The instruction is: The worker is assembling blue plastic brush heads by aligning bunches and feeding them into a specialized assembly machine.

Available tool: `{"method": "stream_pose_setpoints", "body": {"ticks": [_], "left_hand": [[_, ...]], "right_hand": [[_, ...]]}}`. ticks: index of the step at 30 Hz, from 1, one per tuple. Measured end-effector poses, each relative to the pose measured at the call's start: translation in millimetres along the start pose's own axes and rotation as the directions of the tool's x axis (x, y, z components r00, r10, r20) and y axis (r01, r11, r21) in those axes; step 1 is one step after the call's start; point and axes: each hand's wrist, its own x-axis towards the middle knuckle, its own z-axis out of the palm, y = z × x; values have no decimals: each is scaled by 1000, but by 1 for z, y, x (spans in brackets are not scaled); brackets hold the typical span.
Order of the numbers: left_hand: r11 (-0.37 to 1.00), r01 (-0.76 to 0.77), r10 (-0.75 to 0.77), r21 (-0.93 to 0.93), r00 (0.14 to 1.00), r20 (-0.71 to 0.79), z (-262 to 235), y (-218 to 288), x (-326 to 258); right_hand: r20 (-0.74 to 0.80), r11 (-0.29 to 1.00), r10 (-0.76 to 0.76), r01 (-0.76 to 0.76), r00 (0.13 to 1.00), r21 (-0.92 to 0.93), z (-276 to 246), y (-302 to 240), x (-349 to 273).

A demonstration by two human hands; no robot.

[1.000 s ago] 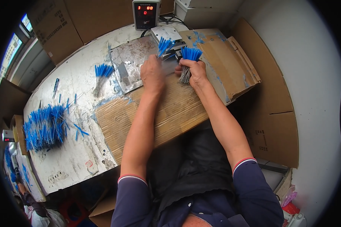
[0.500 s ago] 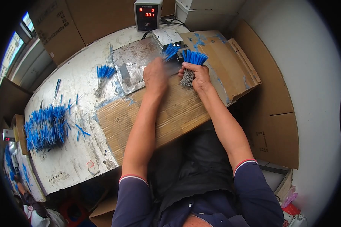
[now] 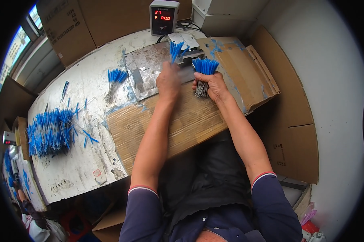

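Near the middle of the bench, my left hand (image 3: 168, 82), blurred by motion, is closed round a small bunch of blue-ended wires (image 3: 176, 51). Their blue ends fan out above the fingers, over the metal plate (image 3: 145, 60). Just to its right, my right hand (image 3: 214, 84) grips a thicker bundle of blue-ended wires (image 3: 205, 66). That bundle stands upright, blue ends up, its grey stems showing below the thumb. The two bunches are apart. A separate bunch of blue-ended wires (image 3: 116, 78) lies left of the plate.
A big pile of blue-ended wires (image 3: 51, 131) lies at the left, with loose ones beside it. A box with a red lit display (image 3: 164, 18) stands at the back. Cardboard (image 3: 170, 125) covers the near edge; a carton (image 3: 242, 66) sits right. A pen (image 3: 64, 90) lies left.
The small bunch in my left hand has swung more upright and shifted slightly left. My right hand keeps its bundle, a little lower in view. The display's lit figures have changed.
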Motion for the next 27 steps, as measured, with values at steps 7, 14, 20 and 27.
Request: {"method": "stream_pose_setpoints", "body": {"ticks": [7,14,20,27], "left_hand": [[787,300,-185,-539,948,257,7,-2,1],[704,288,-182,-649,957,227,4,5,3],[729,240,-120,-641,967,225,2,10,-1],[702,276,-151,-657,959,241,-4,15,0]], "right_hand": [[110,983,48,-27,993,-184,22,-8,-5],[53,996,76,-78,996,42,9,4,3],[63,999,54,-54,997,-8,12,6,4],[16,999,-35,35,999,2,24,8,-2]]}}
